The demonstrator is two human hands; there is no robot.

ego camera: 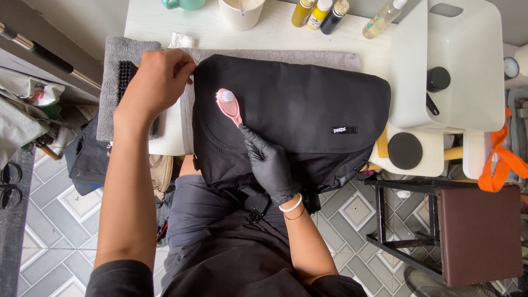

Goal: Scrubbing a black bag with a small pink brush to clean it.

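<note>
My gloved right hand [269, 162] pinches the handle of a pink brush [228, 105], bristles down on the black bag [291, 118]. My bare left hand [157, 80] grips the bag's upper left corner — bag lying on a grey towel [118, 55] over the white desk [275, 36].
</note>
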